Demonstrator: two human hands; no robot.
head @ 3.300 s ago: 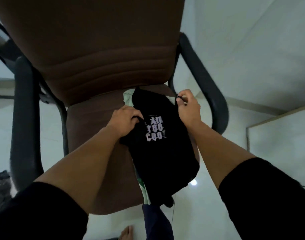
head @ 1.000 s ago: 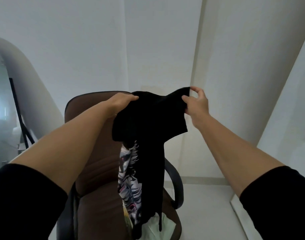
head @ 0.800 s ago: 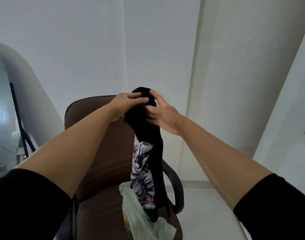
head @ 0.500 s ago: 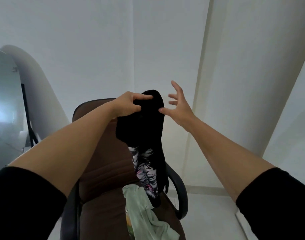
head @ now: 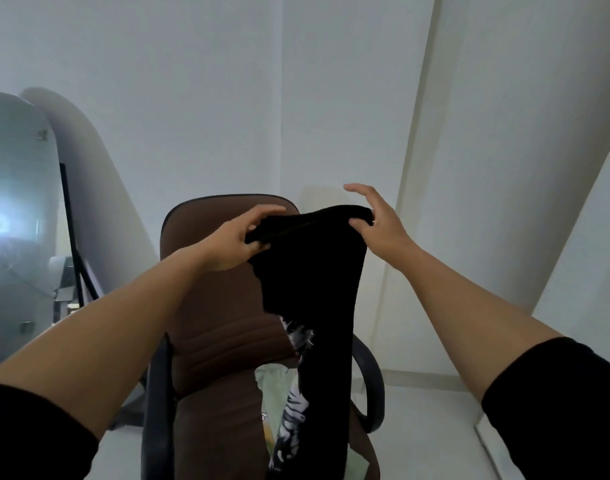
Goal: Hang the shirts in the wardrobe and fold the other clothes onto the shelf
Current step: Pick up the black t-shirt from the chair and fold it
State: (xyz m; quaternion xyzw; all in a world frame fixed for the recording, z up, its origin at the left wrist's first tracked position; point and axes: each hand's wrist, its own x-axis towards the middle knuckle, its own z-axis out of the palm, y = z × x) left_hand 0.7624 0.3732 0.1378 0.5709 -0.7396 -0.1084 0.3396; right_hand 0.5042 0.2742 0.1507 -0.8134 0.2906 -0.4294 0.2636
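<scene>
I hold the black shirt (head: 310, 271) up above the brown chair (head: 220, 323), left hand (head: 234, 244) clenched on its top edge, right hand (head: 376, 220) pinching the other end with fingers loose, so it hangs straight for hanging.

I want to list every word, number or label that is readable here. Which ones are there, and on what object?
None can be read.
Black shirt: a white graphic print shows on the hanging part, with no legible words in it.
Green garment on the chair: a small coloured mark near its edge, too blurred to read.
</scene>
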